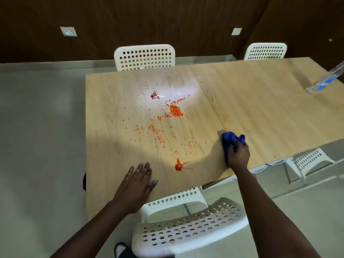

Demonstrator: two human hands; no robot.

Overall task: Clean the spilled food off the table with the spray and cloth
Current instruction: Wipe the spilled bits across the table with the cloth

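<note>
**Blue cloth down, orange spill waiting**

White perforated chair (188, 231) sits nearest, tucked against the near edge of the light wooden table (115, 101). Left hand (136, 185) lies flat on the tabletop close to that edge, fingers straight and spread, holding nothing. Just beyond it and to the right, a red sauce splat (179, 166) marks the wood. Right hand (238, 155) is planted near the same edge, fingers curled round a bunched blue cloth (229, 141), pressing it onto the table to the right of the mess. Further in, scattered orange grains (154, 130) fan across the surface, thickening into a small orange pile (176, 112), with a darker red smear (154, 95) past that under a bright glare. Far right, a clear plastic bottle with a blue label (326, 80) stands on the table, well apart from the spill. Two more white chairs (144, 57) line the far side.
</note>
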